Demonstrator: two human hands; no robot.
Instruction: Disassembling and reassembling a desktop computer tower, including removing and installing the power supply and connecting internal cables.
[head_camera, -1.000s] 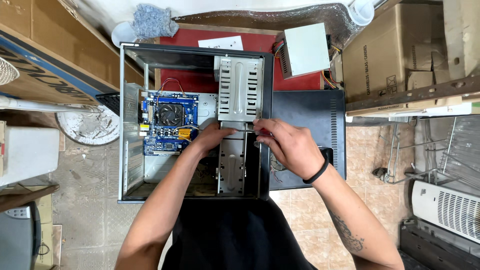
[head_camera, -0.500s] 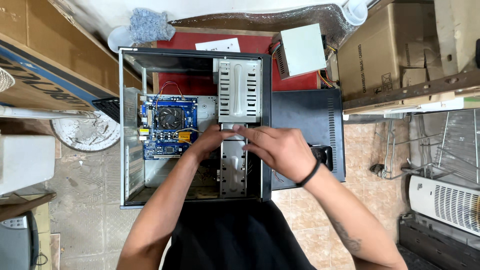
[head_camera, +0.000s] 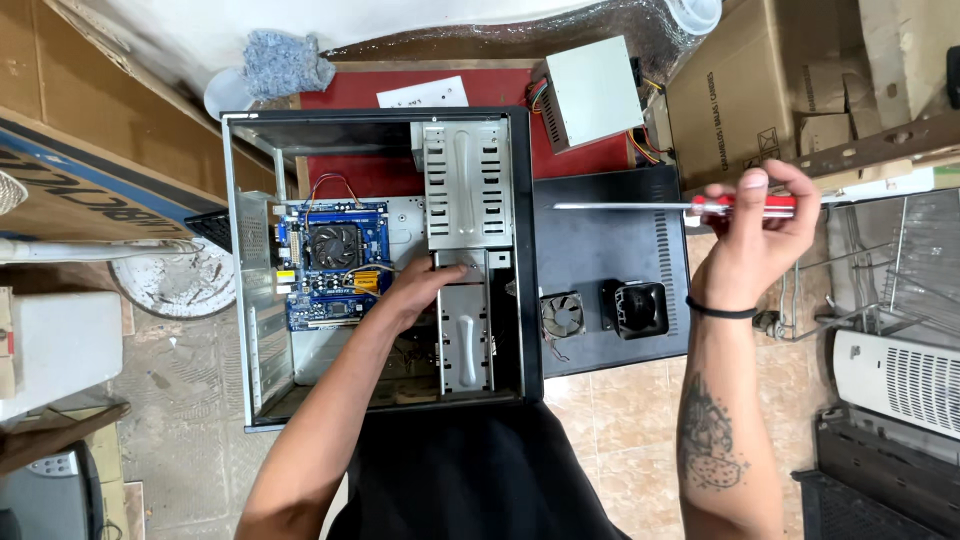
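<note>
Red-handled screwdriver (head_camera: 690, 207) level in raised, clenched right hand (head_camera: 752, 235); left hand (head_camera: 420, 288) spread flat inside computer case (head_camera: 250, 300).

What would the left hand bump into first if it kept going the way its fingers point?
The left hand already rests at the metal drive cage inside the open computer case. Its fingers point up and right, so it would probably meet that cage first, though depth is hard to judge.

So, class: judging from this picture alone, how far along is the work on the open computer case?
Done: the side panel is off, and the power supply and two fans lie outside the case. In hand: the right hand holds a screwdriver; the left hand touches the drive cage. Left: the motherboard is inside.
</note>
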